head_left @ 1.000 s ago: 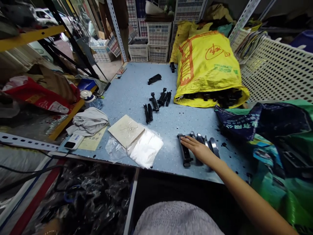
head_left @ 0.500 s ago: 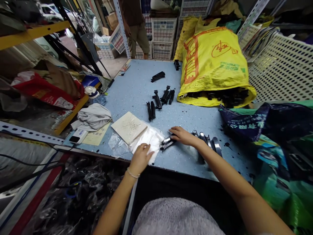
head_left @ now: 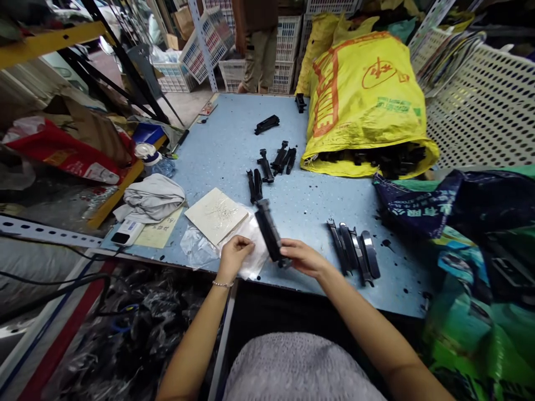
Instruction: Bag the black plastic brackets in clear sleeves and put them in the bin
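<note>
My right hand (head_left: 304, 257) is closed around the lower end of a long black plastic part (head_left: 268, 231), held tilted above the table. My left hand (head_left: 236, 254) is closed in a pinch over a stack of thin white plastic bags (head_left: 256, 245); what is between its fingertips, if anything, is too small to make out. A square pale board (head_left: 216, 215) with many tiny slivers scattered on it lies beside the bags. Several similar black parts (head_left: 352, 250) are lined up right of my right hand. More black parts (head_left: 264, 166) lie farther back, some in pairs.
A yellow woven sack (head_left: 370, 100) full of black parts lies open at the back right. Grey cloth (head_left: 151, 197), a white device (head_left: 127, 233) and a bottle (head_left: 154, 159) are on the left. Dark blue and green bags (head_left: 418, 203) crowd the right edge. A person (head_left: 259, 50) stands beyond the table.
My right hand has lifted the black part and turned it more upright, bringing it left. My left hand's fingers have drawn into a pinch over the bags. The person behind has shifted right.
</note>
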`<state>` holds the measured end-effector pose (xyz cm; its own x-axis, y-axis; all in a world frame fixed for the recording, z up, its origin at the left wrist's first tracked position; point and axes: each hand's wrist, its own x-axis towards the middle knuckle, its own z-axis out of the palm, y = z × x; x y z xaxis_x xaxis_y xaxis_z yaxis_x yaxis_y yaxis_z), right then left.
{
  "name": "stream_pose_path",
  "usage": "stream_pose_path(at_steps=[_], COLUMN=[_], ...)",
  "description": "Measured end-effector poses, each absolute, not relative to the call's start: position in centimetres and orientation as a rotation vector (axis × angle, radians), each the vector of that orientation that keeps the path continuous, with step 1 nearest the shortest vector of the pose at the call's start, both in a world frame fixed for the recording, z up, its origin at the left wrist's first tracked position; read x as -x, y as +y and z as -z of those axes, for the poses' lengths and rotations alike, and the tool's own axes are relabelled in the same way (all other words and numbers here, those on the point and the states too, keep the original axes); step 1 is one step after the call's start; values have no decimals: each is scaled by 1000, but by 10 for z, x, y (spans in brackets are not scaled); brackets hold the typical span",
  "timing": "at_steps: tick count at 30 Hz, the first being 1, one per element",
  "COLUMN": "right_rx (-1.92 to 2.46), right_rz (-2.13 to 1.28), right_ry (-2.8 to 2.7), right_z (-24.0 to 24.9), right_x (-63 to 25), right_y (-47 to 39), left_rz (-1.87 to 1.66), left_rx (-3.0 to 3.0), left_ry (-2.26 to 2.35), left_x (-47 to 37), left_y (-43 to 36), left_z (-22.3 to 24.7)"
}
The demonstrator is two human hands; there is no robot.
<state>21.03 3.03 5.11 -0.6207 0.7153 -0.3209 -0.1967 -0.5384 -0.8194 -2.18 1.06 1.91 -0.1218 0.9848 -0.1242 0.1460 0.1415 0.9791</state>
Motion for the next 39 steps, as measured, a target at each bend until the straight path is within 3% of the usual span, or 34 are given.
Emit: stream_pose_path(at_steps=[6,12,17,21,26,31,33,36,39], right_rx=[926,939,885,926,1116,750,1004,1589,1666], right_rz=[-2140,-2121,-2395,-2349,-1798,-1919,-1623,-679,-132], right_ry=[-677,-887,-950,-831,-1291,-1745,-1978,-2232,-2572], right_z=[-30,-45,-44,-26,-31,-68,-81,-88,-78], right_x=[-175,-216,-223,-205,-174,-195,-230,-297,-346], right_y=[27,4,-3,9,-1,-19,-12,12,44], left_rz=[-1000,-924,-979,-889,-792,-735,-480,-48,357], left_rx=[-1877,-1923,-2000,-2277,-2260,-2165,-2034,-1722,-1372], left_ry=[1658,1713,1598,1207,1141,1399,1509,1752,1984], left_x=[30,36,33,14,-7,38,88,184,268], left_y=[-2,4,-3,-25,-51,-105,-132,-158,-173], left_z=[-28,-23,-27,-34,-50,-89,-86,-46,7])
